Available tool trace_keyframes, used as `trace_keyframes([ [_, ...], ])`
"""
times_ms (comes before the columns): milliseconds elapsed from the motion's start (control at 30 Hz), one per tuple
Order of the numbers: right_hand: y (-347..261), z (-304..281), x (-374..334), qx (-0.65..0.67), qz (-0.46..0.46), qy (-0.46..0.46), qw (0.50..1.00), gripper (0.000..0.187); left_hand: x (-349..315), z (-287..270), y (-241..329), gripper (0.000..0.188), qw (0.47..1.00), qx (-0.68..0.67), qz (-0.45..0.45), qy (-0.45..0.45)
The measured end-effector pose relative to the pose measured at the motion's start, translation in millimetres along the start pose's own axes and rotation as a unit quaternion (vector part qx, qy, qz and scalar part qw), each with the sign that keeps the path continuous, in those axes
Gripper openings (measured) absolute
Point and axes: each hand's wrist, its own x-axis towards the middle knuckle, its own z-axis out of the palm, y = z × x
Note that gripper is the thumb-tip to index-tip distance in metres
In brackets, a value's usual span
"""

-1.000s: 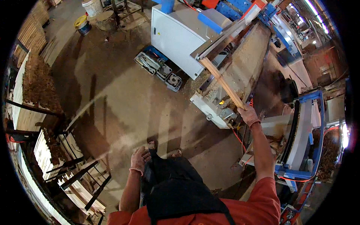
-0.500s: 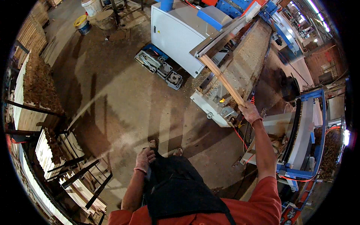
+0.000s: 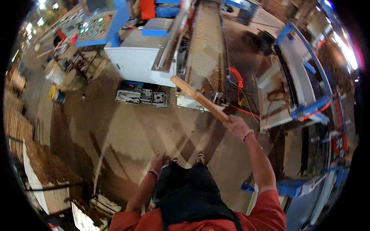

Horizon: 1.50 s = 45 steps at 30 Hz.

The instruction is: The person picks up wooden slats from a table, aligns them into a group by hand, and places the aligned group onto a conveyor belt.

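My right grip (image 3: 237, 127) is clamped on the near end of a wooden strip (image 3: 200, 99). In view, the strip crosses the near edge of the machine bed (image 3: 206, 50), far end by the lower right corner of the cabinet (image 3: 140, 63). My left grip (image 3: 157, 163) hangs low; closure: I cannot tell.

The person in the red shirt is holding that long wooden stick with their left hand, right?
Not the left hand: the head view shows the right hand holding the long wooden stick. The red shirt is right.
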Motion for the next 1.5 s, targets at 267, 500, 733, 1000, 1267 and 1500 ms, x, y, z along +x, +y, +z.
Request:
trace_keyframes([
  [267,52.9,97.7,-281.1,0.293,0.220,0.001,0.931,0.041,-29.9,106.6,60.2,0.054,0.977,0.068,-0.084,-0.183],
  [500,117.7,195.3,-504.8,0.460,0.171,0.171,0.854,0.043,-109.2,228.3,-44.3,0.031,0.825,0.317,-0.083,-0.460],
  [733,170.6,294.9,-705.2,0.428,0.319,0.341,0.774,0.039,-378.2,374.6,-103.8,0.028,0.485,0.398,0.080,-0.774],
  [1000,174.7,336.5,-945.5,0.278,0.500,0.334,0.749,0.036,-554.0,480.2,-295.8,0.053,-0.026,0.467,0.382,-0.797],
  [1267,188.5,293.4,-1126.4,-0.093,0.670,0.257,0.690,0.040,-691.9,518.8,-420.3,0.052,-0.092,0.430,0.130,-0.888],
  [1500,303.8,277.8,-1222.5,0.272,0.400,0.846,0.225,0.086,-869.3,573.8,-590.4,0.060,0.110,0.364,-0.103,-0.919],
])
